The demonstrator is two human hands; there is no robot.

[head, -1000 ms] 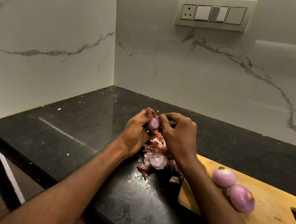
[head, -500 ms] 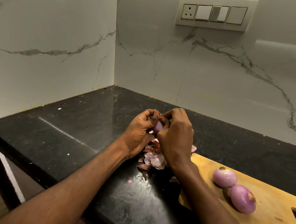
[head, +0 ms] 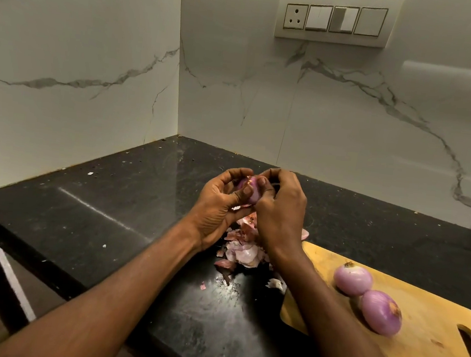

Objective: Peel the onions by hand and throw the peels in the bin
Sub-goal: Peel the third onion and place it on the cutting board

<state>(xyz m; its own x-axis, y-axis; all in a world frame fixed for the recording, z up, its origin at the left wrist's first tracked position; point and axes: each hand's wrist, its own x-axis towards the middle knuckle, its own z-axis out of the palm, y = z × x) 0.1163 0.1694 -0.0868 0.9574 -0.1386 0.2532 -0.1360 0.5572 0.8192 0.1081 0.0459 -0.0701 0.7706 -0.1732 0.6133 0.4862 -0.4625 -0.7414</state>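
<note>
On the black counter (head: 101, 222), left hand (head: 219, 208) and right hand (head: 280, 209) clamp curled fingers on 1 onion (head: 252, 190); 2 onions (head: 367, 297) sit on the board (head: 428, 352) at 4 o'clock.

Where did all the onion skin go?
The pile of pinkish, papery onion peels lies on the black stone countertop, under both hands and just left of the wooden cutting board, in the head view.

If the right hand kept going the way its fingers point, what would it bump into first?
The right hand has its fingers curled leftward, already touching the onion that the left hand holds. So the onion comes first, then probably the left hand's fingers behind it.
</note>
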